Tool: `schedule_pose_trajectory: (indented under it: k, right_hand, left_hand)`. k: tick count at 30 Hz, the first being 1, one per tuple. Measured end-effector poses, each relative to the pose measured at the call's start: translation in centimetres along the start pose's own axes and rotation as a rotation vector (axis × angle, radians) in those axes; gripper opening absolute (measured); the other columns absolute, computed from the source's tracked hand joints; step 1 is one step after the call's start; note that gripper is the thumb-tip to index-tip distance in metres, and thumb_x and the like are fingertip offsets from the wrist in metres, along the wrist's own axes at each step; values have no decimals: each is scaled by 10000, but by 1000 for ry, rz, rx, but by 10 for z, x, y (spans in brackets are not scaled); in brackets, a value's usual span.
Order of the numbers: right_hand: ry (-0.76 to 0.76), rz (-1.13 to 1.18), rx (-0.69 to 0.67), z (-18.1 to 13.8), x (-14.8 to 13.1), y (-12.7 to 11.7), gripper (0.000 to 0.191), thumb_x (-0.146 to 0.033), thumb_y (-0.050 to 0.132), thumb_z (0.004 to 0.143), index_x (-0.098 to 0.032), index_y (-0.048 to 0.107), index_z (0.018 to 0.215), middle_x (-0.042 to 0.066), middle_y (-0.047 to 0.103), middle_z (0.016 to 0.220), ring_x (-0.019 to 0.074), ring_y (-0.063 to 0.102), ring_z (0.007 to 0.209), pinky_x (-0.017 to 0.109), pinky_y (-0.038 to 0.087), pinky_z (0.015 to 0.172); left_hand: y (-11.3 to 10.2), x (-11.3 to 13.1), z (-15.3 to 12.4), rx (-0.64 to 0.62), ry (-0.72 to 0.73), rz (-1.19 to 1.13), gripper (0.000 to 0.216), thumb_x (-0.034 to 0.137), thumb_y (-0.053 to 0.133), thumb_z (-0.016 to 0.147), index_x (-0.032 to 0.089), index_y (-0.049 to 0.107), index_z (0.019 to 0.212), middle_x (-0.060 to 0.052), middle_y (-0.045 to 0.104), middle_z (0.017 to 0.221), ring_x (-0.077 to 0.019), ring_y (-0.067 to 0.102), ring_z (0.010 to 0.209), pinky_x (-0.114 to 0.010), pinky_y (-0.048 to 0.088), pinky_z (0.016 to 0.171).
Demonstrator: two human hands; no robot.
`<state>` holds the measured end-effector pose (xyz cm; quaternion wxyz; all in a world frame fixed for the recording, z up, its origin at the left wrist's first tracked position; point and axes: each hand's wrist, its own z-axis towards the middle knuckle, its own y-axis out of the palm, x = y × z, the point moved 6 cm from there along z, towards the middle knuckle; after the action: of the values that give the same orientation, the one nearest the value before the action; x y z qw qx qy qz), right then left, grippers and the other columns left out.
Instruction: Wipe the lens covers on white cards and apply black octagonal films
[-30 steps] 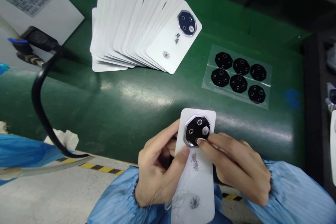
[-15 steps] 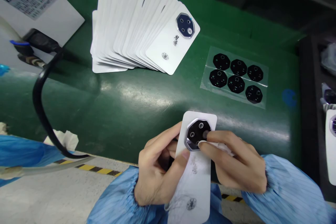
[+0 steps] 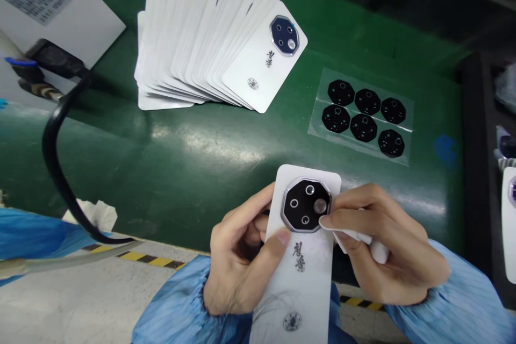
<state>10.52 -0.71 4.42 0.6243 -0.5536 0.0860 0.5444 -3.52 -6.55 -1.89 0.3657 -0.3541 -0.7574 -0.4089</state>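
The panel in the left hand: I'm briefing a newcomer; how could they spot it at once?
Find the green table, then the fan of white panels on it. Lower in view, the left hand grips a white panel with a black octagon. Unlike the fan's top panel, with its similar octagon, this one is held.

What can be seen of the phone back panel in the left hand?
The phone back panel is white and smooth-looking, with rounded corners. Its black octagonal camera plate, rimmed in silver, has four circles; below are characters and a round emblem. Its camera end points away from the person; the near end is cropped. The left hand grips it; the right hand has fingers at the plate's edge.
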Motion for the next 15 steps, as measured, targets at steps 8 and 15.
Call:
schedule_pose_trajectory:
  k: [8, 15]
  right_hand:
    - [2, 51, -12, 9, -4, -2, 292, 67, 459, 856, -144, 653, 913, 53, 621, 842, 122, 581, 644, 240, 440, 476]
    - [-17, -23, -33, 5, -3, -2, 307, 71, 459, 842, -167, 637, 921, 49, 617, 858, 115, 562, 611, 238, 425, 451]
  left_hand:
    - [-2, -1, 1, -11, -12, -1, 352, 234, 727, 799, 268, 737, 1149, 20, 611, 561, -61, 447, 436, -141, 384, 398]
    - [-4, -2, 1, -19, 10, 19, 363, 235, 726, 803, 282, 728, 1163, 17, 637, 607, -51, 465, 445, -123, 399, 414]
